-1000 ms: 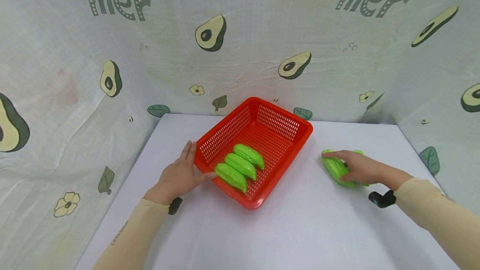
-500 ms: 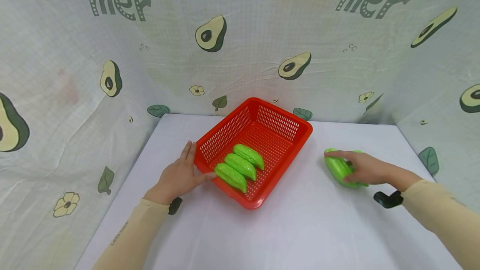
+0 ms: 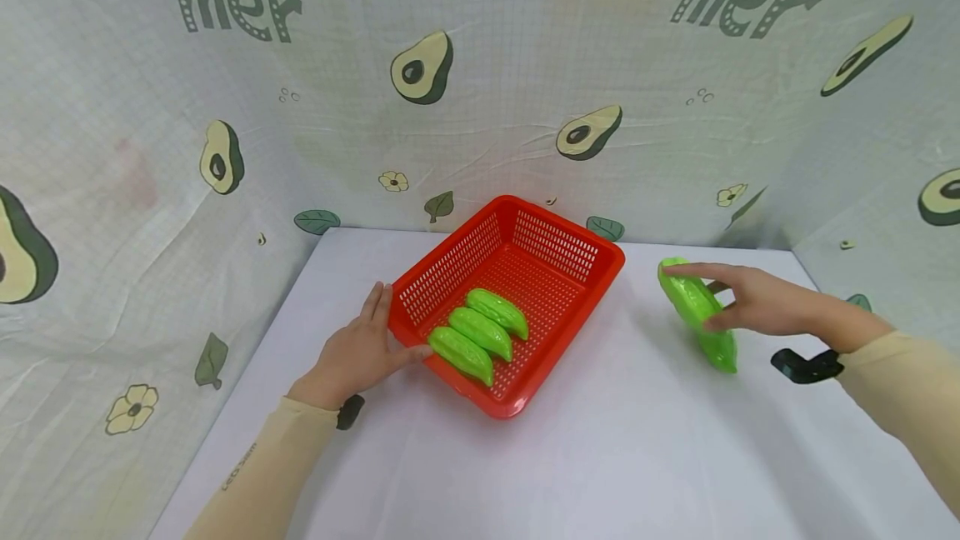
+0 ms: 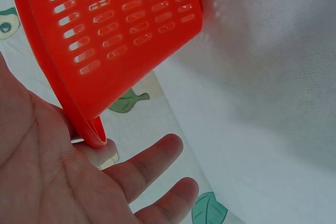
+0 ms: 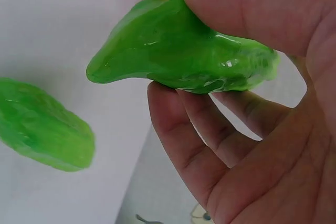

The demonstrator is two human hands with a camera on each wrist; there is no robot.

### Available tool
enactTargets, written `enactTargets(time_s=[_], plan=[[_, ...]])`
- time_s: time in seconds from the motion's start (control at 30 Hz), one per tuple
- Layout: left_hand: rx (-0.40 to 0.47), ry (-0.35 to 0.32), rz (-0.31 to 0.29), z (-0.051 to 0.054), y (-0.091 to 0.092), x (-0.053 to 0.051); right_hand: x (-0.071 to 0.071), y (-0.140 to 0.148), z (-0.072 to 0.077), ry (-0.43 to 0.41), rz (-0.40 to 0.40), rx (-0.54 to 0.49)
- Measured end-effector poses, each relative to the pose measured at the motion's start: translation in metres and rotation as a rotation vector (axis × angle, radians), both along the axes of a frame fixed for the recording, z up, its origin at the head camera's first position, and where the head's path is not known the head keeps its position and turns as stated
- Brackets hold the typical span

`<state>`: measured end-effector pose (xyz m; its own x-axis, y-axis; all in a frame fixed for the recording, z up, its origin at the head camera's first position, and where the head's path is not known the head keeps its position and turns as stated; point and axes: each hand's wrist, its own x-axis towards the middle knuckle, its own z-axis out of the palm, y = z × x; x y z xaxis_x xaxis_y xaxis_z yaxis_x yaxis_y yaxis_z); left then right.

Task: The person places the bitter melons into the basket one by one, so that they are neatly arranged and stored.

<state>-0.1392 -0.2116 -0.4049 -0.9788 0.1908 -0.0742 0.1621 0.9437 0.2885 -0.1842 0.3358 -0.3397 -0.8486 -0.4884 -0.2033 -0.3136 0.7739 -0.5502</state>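
Observation:
In the head view my right hand (image 3: 757, 298) pinches a glossy, ridged green bitter melon (image 3: 686, 294) between thumb and fingers, above the table. Partly behind it, a second bitter melon (image 3: 723, 352) lies on the table; the right wrist view shows this other bitter melon (image 5: 47, 127) apart from the hand. My left hand (image 3: 360, 357) rests with straight fingers against the left corner of a red plastic basket (image 3: 558, 340), its thumb along the near rim. The left wrist view has the basket rim (image 4: 50, 82) against that hand. Several bitter melons (image 3: 480, 332) lie side by side inside the basket.
The basket stands on a white-covered table (image 3: 585, 457). A printed cloth (image 3: 495, 65) with avocados hangs behind the table and along both sides. Black wrist straps (image 3: 806, 365) sit at the sleeve cuffs.
My right hand has closed on one bitter melon and raised it from the table, away from the one beside it. My left hand and the basket have stayed put.

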Motion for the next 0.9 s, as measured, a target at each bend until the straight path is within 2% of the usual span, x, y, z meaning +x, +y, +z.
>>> enactTargets(time_s=[0.33, 0.63, 0.9], plan=[[0.004, 0.005, -0.001, -0.001, 0.001, 0.000, -0.013, -0.017, 0.028, 0.031, 0.077, -0.013], [0.005, 0.000, 0.003, -0.002, 0.000, -0.001, -0.034, -0.053, 0.049, -0.008, 0.135, -0.060], [0.000, 0.007, 0.000, -0.003, -0.001, -0.001, -0.058, -0.097, 0.053, -0.029, 0.153, -0.070]])
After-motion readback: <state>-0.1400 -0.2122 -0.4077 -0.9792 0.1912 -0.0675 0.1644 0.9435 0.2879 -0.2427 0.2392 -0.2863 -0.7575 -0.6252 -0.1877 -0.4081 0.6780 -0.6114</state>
